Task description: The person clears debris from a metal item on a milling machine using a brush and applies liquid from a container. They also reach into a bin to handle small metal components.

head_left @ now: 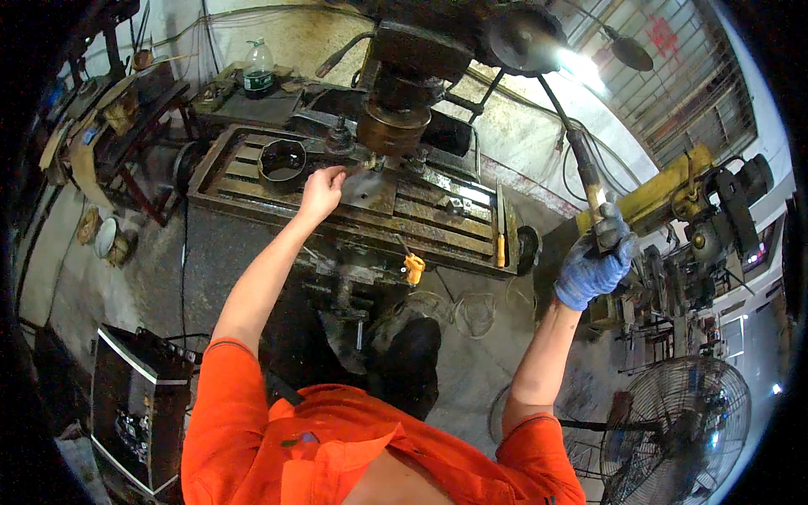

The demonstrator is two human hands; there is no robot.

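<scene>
My left hand [321, 192] is bare and reaches over the slotted machine table [404, 220]. Its fingers are pinched together beside the spindle, and what they hold, if anything, is too small to make out. A round dark tin [282, 162] stands just left of that hand. To its right, a flat greyish disc-like piece [364, 190] lies under the spindle head [393, 126]. My right hand [596, 263], in a blue-grey knitted glove, is wrapped round the grip of a long machine lever [592, 181] that slants down from the upper machine.
A yellow-handled tool [412, 268] sits at the table's front edge. Small metal blocks [455, 204] rest at the table's right. A plastic bottle [258, 67] stands behind left. A caged fan [682, 433] is at lower right, and an open-topped black box [139, 412] at lower left.
</scene>
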